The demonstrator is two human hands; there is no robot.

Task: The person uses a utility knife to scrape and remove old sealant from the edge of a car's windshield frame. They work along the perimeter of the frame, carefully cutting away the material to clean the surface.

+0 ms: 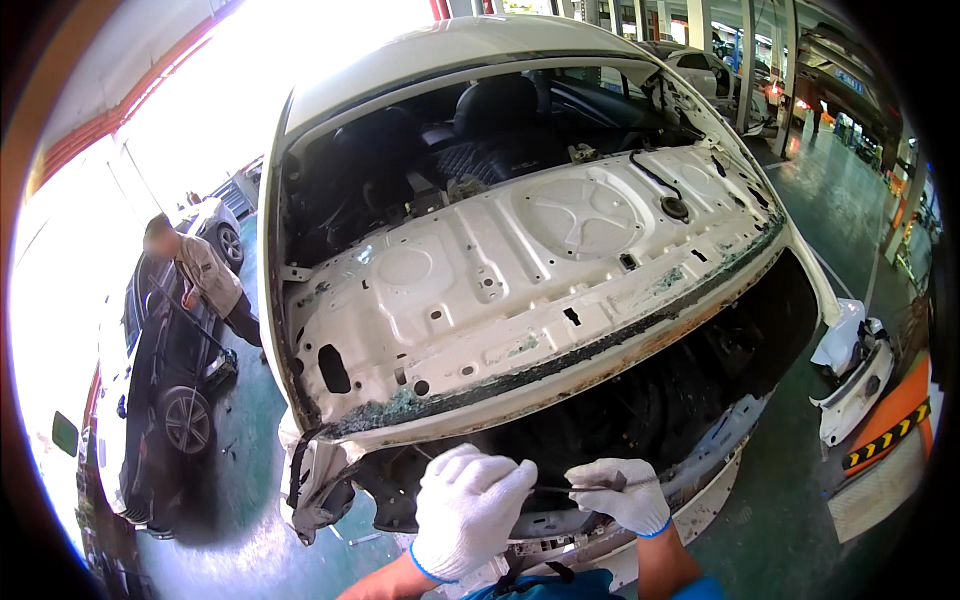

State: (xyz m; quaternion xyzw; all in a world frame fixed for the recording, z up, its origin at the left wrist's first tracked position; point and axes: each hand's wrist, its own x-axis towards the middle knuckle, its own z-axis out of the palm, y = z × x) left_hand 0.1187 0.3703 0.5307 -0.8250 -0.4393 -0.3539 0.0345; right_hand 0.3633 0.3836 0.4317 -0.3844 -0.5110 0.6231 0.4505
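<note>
Both my hands wear white knit gloves with blue cuffs and sit in front of a stripped white car body (470, 360). My left hand (470, 510) is closed, its fingers curled around one end of a thin dark rod (552, 489). My right hand (622, 493) pinches the rod's other end, where a short dark piece shows by the fingertips. The rod's exact kind cannot be made out. Just beyond my hands lies the dark open trunk (590, 430). A black strip with greenish crumbs of broken glass (400, 408) runs along the panel edge above it.
Dark seats (495, 110) show through the glassless rear opening. A person (205, 270) stands at the far left beside a dark car (165, 370). At right, a detached white bumper part (855, 395) lies near an orange board with a black-yellow stripe (890, 430). The floor (800, 520) is green.
</note>
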